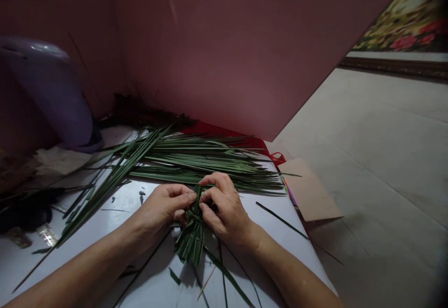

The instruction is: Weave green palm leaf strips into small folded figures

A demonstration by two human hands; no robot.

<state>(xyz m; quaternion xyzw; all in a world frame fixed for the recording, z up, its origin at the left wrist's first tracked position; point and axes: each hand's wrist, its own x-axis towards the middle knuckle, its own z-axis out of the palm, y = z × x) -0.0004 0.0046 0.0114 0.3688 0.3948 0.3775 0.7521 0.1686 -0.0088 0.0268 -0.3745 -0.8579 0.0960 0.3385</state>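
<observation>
A small woven bundle of green leaf strips (192, 239) lies on the white sheet (105, 214) in front of me. My left hand (164, 205) pinches its top end from the left, fingers closed on the strips. My right hand (222, 210) grips the same top end from the right, fingers curled around the strips. The loose ends of the bundle fan out toward me below both hands. A long pile of green leaf strips (196, 161) lies just behind my hands.
A purple rounded appliance (52, 98) stands at the back left beside a dark red wall (227, 51). A brown cardboard piece (310, 191) lies on the pale floor (385, 158) to the right. Loose strips and cut scraps (142, 196) dot the sheet. Dark clutter (24, 210) sits far left.
</observation>
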